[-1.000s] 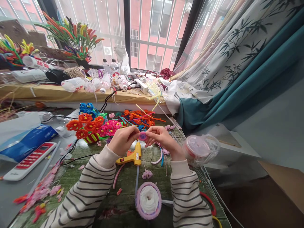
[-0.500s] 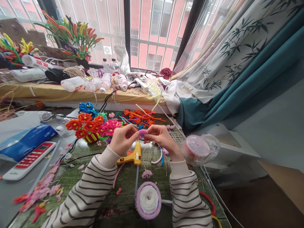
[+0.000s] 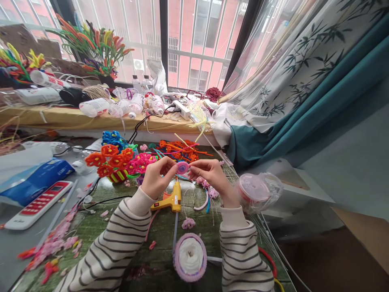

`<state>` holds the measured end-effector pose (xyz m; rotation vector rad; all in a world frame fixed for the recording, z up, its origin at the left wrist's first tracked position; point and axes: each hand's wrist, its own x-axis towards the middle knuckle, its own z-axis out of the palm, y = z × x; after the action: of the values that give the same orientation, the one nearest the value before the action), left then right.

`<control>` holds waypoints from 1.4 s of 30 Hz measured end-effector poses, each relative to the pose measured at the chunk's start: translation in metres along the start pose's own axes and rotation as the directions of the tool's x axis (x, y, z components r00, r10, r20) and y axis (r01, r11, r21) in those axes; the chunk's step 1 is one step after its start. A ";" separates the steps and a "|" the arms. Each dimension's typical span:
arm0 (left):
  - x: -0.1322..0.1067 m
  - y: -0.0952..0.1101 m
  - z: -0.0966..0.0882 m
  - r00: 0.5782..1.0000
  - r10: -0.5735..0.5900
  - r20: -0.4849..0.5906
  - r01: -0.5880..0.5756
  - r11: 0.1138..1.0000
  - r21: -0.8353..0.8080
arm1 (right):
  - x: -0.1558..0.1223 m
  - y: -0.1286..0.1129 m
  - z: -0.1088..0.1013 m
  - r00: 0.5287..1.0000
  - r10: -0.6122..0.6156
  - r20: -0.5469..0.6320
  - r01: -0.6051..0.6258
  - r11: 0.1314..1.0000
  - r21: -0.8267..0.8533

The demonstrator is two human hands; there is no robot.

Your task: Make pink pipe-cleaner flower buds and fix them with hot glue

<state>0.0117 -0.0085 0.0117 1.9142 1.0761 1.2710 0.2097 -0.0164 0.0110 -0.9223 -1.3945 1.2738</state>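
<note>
A small flat pink-and-purple coil of fuzzy pipe cleaner point(image 3: 182, 168) is pinched by its left edge between the thumb and fingers of my left hand point(image 3: 159, 176). My right hand point(image 3: 210, 177) has its fingertips pinched together right at the coil's other edge; whether they grip a tail of it is too small to tell. Just below the coil stands a yellow hot glue gun point(image 3: 172, 200), nozzle up. Nearer to me is a round white roll with a fuzzy pink-purple rim point(image 3: 191, 257). A pink fuzzy flower point(image 3: 188, 223) lies between them.
Fuzzy flower bunches in orange point(image 3: 109, 159) and magenta point(image 3: 141, 163) stand left of my hands. Orange pipe-cleaner pieces point(image 3: 179, 149) lie behind. At right is a plastic-wrapped spool point(image 3: 254, 188); at left, a red-and-white calculator-like device point(image 3: 39, 204). Bottles point(image 3: 95, 107) crowd the windowsill.
My right hand has shifted slightly right, from the coil's face to its edge. The coil now shows more of its flat face, still in my left hand.
</note>
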 end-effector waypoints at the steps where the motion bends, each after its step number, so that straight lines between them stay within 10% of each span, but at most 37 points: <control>1: 0.000 0.000 0.001 1.000 -0.010 -0.010 0.010 1.000 -0.028 | 0.000 0.000 -0.001 1.000 -0.003 -0.006 0.003 1.000 -0.004; 42: 0.001 -0.001 0.003 0.989 0.043 0.139 -0.046 0.999 0.025 | -0.001 -0.006 0.002 0.999 0.030 0.016 -0.029 0.998 -0.059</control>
<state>0.0142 -0.0071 0.0108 2.0257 0.9905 1.1338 0.2081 -0.0183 0.0166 -0.9770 -1.4433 1.2707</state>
